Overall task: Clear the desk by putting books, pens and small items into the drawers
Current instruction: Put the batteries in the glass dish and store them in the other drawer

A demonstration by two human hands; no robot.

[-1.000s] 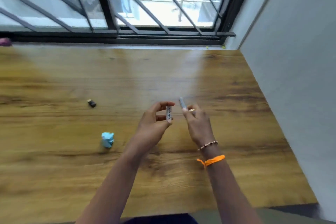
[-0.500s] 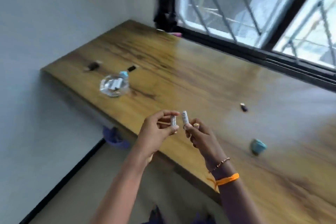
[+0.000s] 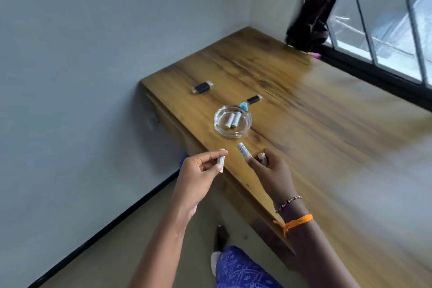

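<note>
Two hands are raised over the near edge of a wooden table [image 3: 327, 124], each carrying small white batteries. On the left, the left hand [image 3: 198, 177] pinches one battery [image 3: 221, 164] upright between thumb and fingertips, the other fingers loosely curled, the forearm reaching up from below. To its right, the right hand [image 3: 268, 170] is closed around two more: one white battery [image 3: 244, 150] sticks up from the fingertips and a second cell [image 3: 261, 156] is tucked in the curled fingers. Beyond them on the table stands a clear glass dish [image 3: 232, 121] with two similar batteries lying inside, and further back two small black adapters [image 3: 202, 87], well apart. The step appears to be gathering small items; no drawer is clearly in view, so the next move likely calls for finding one beneath the table and freeing a hand to open it.
</note>
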